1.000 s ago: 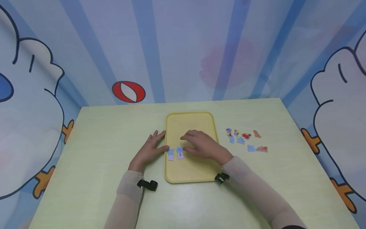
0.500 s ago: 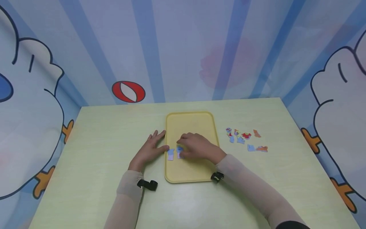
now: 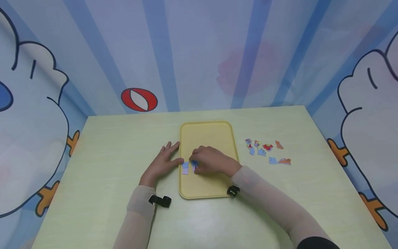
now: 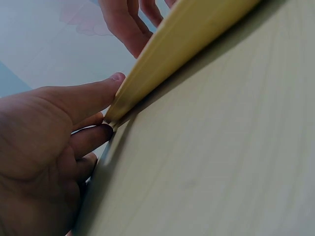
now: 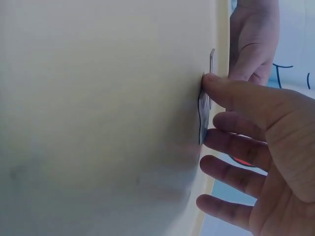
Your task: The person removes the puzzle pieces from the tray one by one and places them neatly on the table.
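The yellow tray (image 3: pixel 207 133) lies on the table. My left hand (image 3: pixel 161 165) rests at its left side, fingers spread; the thumb (image 4: pixel 106 91) touches the rim in the left wrist view. Inside, near that rim, lies a blue-and-lilac puzzle piece (image 3: pixel 185 168). Just right of it is a second blue-and-lilac puzzle piece (image 3: pixel 194 163), partly covered by my right hand (image 3: pixel 216 161). The right wrist view shows this second piece (image 5: pixel 202 118) between the right thumb at one end and a fingertip at the other; the remaining fingers are spread loosely.
Several loose puzzle pieces lie right of the tray: red-and-blue ones (image 3: pixel 249 147), a red one (image 3: pixel 267 147), a plain blue one (image 3: pixel 272 160) and orange ones (image 3: pixel 284 161). A patterned wall (image 3: pixel 199 55) stands behind the table (image 3: pixel 124 138).
My right hand has moved left and slightly toward me, over the second puzzle piece, its thumb and fingers closing in on it. The left hand and the tray have stayed put.
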Available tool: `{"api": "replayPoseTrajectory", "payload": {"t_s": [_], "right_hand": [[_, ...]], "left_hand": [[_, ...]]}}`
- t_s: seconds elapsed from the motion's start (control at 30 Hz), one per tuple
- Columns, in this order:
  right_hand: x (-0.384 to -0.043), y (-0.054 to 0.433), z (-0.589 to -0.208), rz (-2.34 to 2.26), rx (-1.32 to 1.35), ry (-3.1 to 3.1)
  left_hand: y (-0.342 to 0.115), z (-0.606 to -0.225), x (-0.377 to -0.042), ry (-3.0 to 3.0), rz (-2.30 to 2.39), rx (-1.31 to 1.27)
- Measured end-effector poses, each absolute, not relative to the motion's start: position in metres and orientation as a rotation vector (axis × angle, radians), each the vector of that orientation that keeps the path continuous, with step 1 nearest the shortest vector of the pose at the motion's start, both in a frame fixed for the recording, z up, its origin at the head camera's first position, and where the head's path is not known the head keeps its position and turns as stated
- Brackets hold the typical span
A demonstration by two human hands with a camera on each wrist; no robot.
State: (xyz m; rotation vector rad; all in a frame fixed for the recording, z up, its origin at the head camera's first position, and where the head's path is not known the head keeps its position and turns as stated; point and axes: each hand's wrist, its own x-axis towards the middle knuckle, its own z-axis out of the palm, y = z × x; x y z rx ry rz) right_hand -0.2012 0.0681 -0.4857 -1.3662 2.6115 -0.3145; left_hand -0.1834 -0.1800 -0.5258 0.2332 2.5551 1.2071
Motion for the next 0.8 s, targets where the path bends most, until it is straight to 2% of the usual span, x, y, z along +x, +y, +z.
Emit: {"api": "replayPoseTrajectory", "payload": {"t_s": [0.8], "right_hand": [[-0.2,0.066,-0.475,-0.316,-1.407,2.623]], "left_hand": [[-0.179,-0.525,-0.183,2.549,1.218,0.225]]}}
